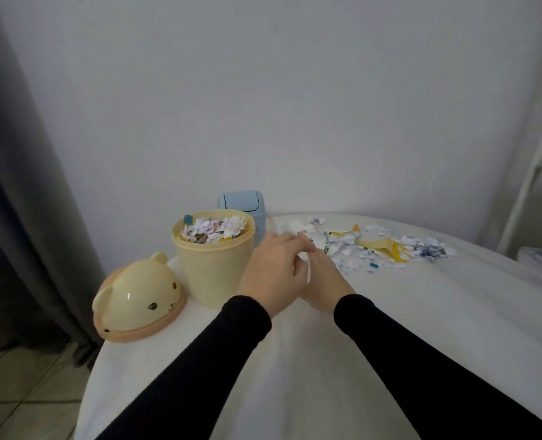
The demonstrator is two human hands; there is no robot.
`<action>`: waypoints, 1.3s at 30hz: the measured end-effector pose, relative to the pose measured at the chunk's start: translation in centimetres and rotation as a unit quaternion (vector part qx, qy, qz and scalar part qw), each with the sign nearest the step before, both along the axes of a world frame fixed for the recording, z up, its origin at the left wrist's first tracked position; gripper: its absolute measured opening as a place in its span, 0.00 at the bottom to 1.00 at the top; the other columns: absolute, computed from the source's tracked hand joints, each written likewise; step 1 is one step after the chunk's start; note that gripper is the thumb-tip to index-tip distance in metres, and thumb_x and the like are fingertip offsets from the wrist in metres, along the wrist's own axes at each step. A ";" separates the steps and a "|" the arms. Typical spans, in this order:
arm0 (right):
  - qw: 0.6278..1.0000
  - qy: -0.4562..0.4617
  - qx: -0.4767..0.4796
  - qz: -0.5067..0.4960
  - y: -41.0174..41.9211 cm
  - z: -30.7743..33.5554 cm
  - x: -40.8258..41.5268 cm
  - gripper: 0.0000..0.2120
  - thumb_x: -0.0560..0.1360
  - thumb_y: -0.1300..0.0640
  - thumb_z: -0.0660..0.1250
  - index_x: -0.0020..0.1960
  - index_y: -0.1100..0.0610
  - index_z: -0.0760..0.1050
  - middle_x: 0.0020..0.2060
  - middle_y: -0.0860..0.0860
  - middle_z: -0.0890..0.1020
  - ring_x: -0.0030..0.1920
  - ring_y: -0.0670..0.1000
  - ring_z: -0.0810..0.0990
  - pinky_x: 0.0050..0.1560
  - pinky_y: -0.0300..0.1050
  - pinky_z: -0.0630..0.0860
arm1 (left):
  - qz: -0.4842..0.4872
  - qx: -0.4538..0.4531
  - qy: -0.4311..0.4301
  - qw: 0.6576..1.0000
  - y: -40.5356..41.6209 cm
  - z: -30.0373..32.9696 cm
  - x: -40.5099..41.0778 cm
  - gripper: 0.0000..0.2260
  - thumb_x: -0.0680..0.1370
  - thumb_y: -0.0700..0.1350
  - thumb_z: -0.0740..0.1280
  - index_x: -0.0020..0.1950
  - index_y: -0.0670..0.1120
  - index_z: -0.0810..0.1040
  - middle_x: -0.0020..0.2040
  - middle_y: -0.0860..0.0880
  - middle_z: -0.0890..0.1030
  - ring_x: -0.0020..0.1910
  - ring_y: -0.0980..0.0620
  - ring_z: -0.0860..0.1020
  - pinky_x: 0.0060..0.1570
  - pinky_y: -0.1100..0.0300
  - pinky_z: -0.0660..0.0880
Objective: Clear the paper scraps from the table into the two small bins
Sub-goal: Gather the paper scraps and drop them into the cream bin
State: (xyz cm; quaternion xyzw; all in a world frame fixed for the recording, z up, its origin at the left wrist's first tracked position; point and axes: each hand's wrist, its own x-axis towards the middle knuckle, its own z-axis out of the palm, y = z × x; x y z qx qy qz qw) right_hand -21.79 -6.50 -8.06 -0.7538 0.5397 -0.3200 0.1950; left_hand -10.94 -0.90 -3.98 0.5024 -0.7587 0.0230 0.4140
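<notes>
The paper scraps are small torn bits, mostly white with some blue print and a few yellow strips, heaped loosely on the white cloth-covered table toward the far right. The round cream plastic bin is stuffed to the rim with them; its glossy bear-shaped lid lies beside it. A pale blue bin sits behind. Left hand and right hand meet just beside the cream bin, fingers overlapping and blurry, so can't tell what they've got hold of.

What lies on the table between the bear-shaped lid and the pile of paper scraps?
In the head view, the yellow bin, brim-full of scraps, then both hands, left hand and right hand, stand between the bear lid and the paper scraps.
</notes>
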 end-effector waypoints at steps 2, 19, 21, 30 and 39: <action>0.998 0.027 0.001 -0.051 0.4 -0.7 -2.9 0.31 0.72 0.48 0.65 0.73 0.45 0.60 0.70 0.46 0.67 0.71 0.49 0.64 0.69 0.53 0.64 | 0.002 0.096 0.062 0.993 -1.1 -2.3 -2.1 0.15 0.75 0.39 0.61 0.59 0.49 0.79 0.57 0.52 0.78 0.59 0.52 0.71 0.58 0.64 0.64; 0.946 0.102 -0.120 -0.283 -4.7 -1.9 -16.6 0.20 0.74 0.57 0.61 0.65 0.46 0.72 0.62 0.48 0.73 0.65 0.52 0.67 0.62 0.50 0.61 | 0.050 0.151 -0.011 0.987 -9.2 -7.0 -15.8 0.21 0.79 0.52 0.58 0.71 0.50 0.67 0.74 0.48 0.62 0.73 0.47 0.57 0.68 0.50 0.54; 0.939 0.099 -0.127 -0.305 -6.0 -2.0 -18.4 0.19 0.74 0.58 0.61 0.64 0.47 0.73 0.62 0.48 0.74 0.65 0.53 0.67 0.61 0.50 0.62 | 0.032 0.127 -0.038 0.991 -10.6 -6.8 -17.1 0.21 0.78 0.53 0.56 0.70 0.49 0.68 0.73 0.48 0.63 0.72 0.46 0.59 0.68 0.50 0.54; 0.931 0.096 -0.127 -0.328 -11.2 -2.2 -24.1 0.18 0.77 0.59 0.57 0.64 0.50 0.74 0.63 0.50 0.72 0.66 0.53 0.66 0.63 0.50 0.61 | 0.010 0.057 -0.116 0.992 -15.2 -6.6 -22.9 0.37 0.68 0.58 0.38 0.68 0.48 0.71 0.71 0.47 0.69 0.69 0.45 0.65 0.66 0.48 0.57; 0.954 0.165 -0.027 -0.250 -14.1 -1.8 -26.1 0.21 0.81 0.48 0.51 0.73 0.46 0.63 0.75 0.48 0.61 0.74 0.54 0.57 0.69 0.58 0.55 | 0.026 0.113 -0.218 0.969 -19.3 -7.1 -22.6 0.21 0.80 0.58 0.52 0.70 0.53 0.68 0.71 0.51 0.68 0.70 0.46 0.64 0.70 0.39 0.50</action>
